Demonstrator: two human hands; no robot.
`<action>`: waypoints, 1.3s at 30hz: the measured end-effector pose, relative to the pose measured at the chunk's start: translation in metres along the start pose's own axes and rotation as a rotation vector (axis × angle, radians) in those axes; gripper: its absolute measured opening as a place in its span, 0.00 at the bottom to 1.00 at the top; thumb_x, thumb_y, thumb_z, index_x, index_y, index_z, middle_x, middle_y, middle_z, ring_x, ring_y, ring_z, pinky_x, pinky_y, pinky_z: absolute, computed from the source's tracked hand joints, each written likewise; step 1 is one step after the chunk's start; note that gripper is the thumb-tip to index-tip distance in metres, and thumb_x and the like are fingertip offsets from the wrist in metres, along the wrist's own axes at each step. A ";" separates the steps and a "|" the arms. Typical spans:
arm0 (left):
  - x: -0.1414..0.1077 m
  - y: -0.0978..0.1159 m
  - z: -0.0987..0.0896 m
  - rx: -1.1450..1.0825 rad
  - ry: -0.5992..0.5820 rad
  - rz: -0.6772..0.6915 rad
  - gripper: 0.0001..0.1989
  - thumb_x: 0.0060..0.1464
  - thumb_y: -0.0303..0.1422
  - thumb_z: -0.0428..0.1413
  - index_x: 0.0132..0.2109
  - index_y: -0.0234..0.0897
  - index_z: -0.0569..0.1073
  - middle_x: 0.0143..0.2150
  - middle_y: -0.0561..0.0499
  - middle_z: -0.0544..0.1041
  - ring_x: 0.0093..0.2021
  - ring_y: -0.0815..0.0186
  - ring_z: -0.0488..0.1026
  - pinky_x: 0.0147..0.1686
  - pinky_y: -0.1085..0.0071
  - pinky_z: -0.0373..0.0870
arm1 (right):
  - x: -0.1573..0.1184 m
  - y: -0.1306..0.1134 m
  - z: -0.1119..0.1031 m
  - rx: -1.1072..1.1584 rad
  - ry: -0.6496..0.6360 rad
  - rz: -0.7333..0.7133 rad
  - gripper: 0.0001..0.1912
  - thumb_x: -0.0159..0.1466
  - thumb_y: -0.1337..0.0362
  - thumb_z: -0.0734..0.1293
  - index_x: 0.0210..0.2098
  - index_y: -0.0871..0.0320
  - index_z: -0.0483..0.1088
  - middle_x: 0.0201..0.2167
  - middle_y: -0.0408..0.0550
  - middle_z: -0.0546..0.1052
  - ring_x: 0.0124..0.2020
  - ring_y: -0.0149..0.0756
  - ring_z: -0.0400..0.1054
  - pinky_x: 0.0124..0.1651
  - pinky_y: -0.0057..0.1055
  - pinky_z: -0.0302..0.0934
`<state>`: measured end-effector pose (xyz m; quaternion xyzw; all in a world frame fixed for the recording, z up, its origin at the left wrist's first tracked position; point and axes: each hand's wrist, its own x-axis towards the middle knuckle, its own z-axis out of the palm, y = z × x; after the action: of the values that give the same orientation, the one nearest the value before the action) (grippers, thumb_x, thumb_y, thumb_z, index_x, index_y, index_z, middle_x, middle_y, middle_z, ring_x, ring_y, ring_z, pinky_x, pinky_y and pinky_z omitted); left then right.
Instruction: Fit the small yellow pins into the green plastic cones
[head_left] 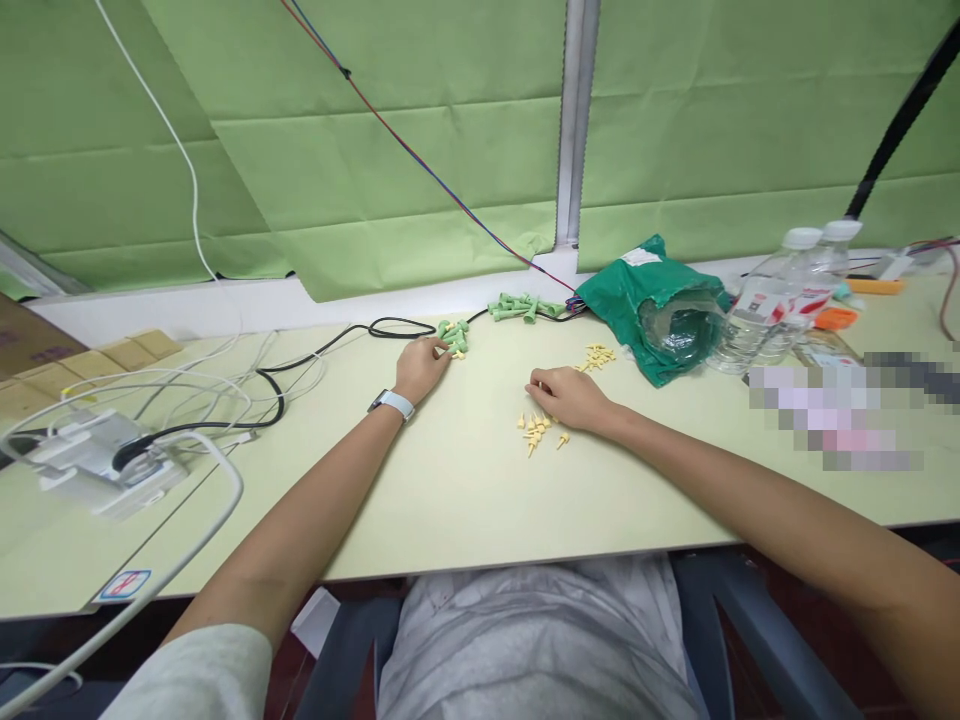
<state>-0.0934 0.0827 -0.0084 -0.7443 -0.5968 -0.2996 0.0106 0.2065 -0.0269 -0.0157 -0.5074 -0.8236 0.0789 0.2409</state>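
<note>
Left hand [422, 368]: palm down, fingers curled, left arm [300, 520] reaching forward | Right hand [566, 396]: palm down, fingers curled, right arm [750, 480] angled inward

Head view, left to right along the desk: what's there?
White plastic device → left hand → green plastic pieces → right hand → green plastic bag → clear plastic water bottles

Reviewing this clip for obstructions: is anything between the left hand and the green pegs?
No, nothing visible: the left hand reaches right up to the green pegs. The black cable lies beyond them, not in between.
</note>
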 end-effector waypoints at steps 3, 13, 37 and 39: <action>0.001 0.000 0.001 0.032 0.002 -0.040 0.13 0.59 0.34 0.57 0.47 0.36 0.81 0.37 0.42 0.81 0.41 0.51 0.75 0.39 0.63 0.62 | 0.000 0.000 0.000 -0.017 -0.003 0.002 0.12 0.74 0.58 0.61 0.39 0.54 0.73 0.31 0.48 0.79 0.33 0.39 0.68 0.32 0.32 0.46; -0.006 0.010 -0.001 0.035 0.028 -0.017 0.11 0.60 0.36 0.53 0.42 0.39 0.78 0.39 0.45 0.82 0.39 0.54 0.77 0.36 0.65 0.64 | -0.001 -0.002 -0.002 -0.103 -0.032 0.024 0.18 0.77 0.58 0.55 0.39 0.55 0.73 0.34 0.48 0.80 0.36 0.38 0.70 0.34 0.31 0.48; -0.012 0.010 0.007 -0.010 -0.012 0.160 0.12 0.57 0.31 0.53 0.47 0.40 0.77 0.37 0.46 0.80 0.39 0.53 0.77 0.39 0.63 0.66 | 0.142 0.047 0.023 -0.411 -0.021 0.306 0.23 0.73 0.62 0.55 0.61 0.61 0.72 0.65 0.70 0.63 0.52 0.54 0.72 0.54 0.48 0.64; -0.013 0.011 0.007 -0.001 -0.017 0.155 0.12 0.58 0.31 0.53 0.48 0.39 0.77 0.37 0.46 0.80 0.39 0.53 0.77 0.39 0.63 0.67 | 0.148 0.055 0.027 -0.364 -0.005 0.328 0.23 0.72 0.62 0.57 0.60 0.62 0.73 0.63 0.70 0.66 0.53 0.56 0.71 0.56 0.50 0.64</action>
<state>-0.0818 0.0708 -0.0163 -0.7907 -0.5375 -0.2917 0.0284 0.1834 0.1315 -0.0128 -0.6693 -0.7313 -0.0315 0.1275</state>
